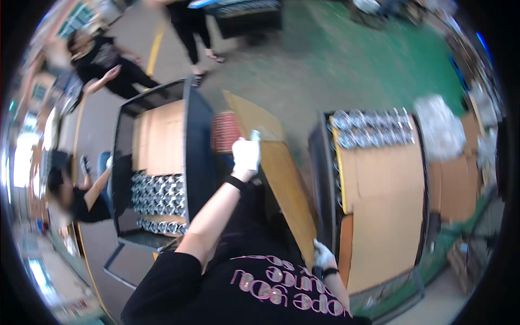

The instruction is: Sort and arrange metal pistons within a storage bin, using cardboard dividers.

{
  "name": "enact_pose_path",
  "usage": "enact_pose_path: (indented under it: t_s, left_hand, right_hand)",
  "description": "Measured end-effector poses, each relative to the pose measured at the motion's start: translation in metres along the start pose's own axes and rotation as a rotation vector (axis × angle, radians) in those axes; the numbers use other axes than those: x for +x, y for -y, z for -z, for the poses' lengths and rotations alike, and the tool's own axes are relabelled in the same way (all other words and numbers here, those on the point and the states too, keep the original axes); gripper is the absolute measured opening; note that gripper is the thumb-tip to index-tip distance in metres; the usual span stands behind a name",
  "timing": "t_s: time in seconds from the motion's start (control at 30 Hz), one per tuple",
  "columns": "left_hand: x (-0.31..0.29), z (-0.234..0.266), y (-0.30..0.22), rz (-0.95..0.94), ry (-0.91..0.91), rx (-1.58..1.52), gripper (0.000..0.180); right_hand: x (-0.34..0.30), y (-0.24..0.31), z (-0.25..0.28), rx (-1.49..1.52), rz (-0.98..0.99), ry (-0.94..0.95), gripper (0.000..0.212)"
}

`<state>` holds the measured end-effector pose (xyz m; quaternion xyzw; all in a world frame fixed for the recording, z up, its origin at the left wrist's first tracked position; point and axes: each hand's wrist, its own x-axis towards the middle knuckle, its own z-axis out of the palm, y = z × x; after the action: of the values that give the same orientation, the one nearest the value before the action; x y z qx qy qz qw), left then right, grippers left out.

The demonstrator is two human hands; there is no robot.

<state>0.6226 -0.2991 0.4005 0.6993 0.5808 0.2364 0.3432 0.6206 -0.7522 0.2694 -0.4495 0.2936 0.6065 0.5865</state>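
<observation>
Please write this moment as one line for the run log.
left hand: holding cardboard sheet | right hand: at its near end | metal parts: in left-side crate

Floor, green. Line, yellow, upper left. Bag, clear plastic, right; cardboard, brown, near it. Bin, dark, top. Person, black-clad, upper left.

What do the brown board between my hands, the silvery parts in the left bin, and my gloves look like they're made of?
Board: probably cardboard, possibly fibreboard, matte; flat brown face with a paler section at an angle. Silvery parts: likely metal, polished or plated; bright glints in their rows. Gloves: perhaps fabric, whitish; close fit, though blur hides any weave or coating.
</observation>
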Motion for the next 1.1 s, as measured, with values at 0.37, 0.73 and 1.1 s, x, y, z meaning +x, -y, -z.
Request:
enact_pose_path:
  t_s: [0.37,0.73,1.1]
  left_hand:
    - [0.094,-0.160,0.047,-0.519,0.414,0.779,0.034]
    - [0.138,-0.389,0.110,-0.231,0.382,0.361,0.051]
    - [0.052,-0.376,0.111,-0.215,1.021,0.266,0.053]
  right_hand:
    - [0.120,0.000,-0.025,0.450,-0.263,-0.304,0.029]
    - [0.273,0.002,0.046,0.565,-0.131,-0.444,0.019]
    - [0.253,0.002,0.056,1.451,0.132,-0.240,0.024]
